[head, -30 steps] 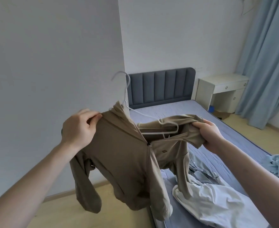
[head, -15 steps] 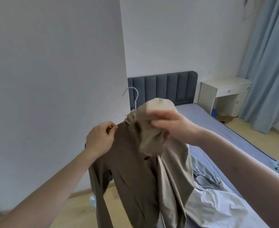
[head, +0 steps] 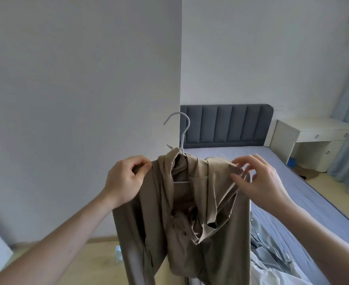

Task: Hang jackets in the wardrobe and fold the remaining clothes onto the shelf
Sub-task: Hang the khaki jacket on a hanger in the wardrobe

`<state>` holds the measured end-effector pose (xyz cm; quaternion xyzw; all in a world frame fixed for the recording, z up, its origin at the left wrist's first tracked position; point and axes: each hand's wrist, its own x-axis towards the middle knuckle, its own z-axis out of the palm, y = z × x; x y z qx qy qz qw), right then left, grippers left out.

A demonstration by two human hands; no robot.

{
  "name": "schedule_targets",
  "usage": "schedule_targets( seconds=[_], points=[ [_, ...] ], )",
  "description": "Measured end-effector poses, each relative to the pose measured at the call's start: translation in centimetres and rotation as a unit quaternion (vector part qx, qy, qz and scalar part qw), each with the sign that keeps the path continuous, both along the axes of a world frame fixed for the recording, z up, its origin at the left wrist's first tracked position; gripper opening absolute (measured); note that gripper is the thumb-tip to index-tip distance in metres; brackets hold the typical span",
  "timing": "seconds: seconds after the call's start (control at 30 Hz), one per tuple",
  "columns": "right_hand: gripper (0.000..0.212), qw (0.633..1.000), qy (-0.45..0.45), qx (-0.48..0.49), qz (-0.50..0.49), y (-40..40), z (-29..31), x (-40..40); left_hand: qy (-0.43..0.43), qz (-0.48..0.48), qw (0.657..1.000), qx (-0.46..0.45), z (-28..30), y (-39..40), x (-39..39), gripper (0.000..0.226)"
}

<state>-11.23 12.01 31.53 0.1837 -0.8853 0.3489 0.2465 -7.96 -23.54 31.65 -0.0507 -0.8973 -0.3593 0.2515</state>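
A tan hooded jacket (head: 165, 219) hangs in front of me on a white hanger (head: 181, 132), whose hook stands up above the collar. My left hand (head: 126, 179) grips the jacket's left shoulder with thumb and curled fingers. My right hand (head: 256, 177) pinches the fabric at the right shoulder, the other fingers spread. The jacket's front is bunched and its sleeves dangle below. No wardrobe or shelf is visible.
A bed (head: 293, 192) with a blue sheet and a grey padded headboard (head: 225, 124) lies to the right. Pale blue and white clothes (head: 272, 258) sit on its near end. A white wall panel (head: 87, 99) fills the left. A white nightstand (head: 309, 138) and blue curtain (head: 348, 120) stand far right.
My right hand has moved from the collar out to the jacket's right shoulder, so the jacket now spreads across the hanger. The left hand keeps its grip on the left shoulder.
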Motion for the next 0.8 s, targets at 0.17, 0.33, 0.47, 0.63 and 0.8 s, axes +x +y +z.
schedule_targets(
  seconds=[0.17,0.33,0.47,0.63,0.8],
  points=[
    [0.01,0.99,-0.104,0.084,0.049,-0.1,-0.5,-3.2,-0.007,0.019,1.0,0.001,0.1,-0.5,0.8,0.015],
    [0.04,0.967,-0.14,0.063,0.204,-3.9,-0.7,-5.1,-0.052,0.08,0.995,0.032,-0.9,-2.6,2.2,0.019],
    [0.04,0.928,-0.228,0.067,0.287,-8.3,-1.2,-6.3,-0.084,0.13,0.987,0.034,-1.7,-5.1,4.7,0.019],
    [0.029,0.861,-0.311,0.113,0.387,-15.6,-2.0,-6.0,-0.099,0.216,0.971,-0.019,-2.2,-8.1,9.6,0.017],
    [0.035,0.828,-0.267,0.121,0.479,-25.6,-1.9,-2.8,-0.142,0.3,0.941,-0.07,-1.3,-12.1,14.3,0.02]
  ],
)
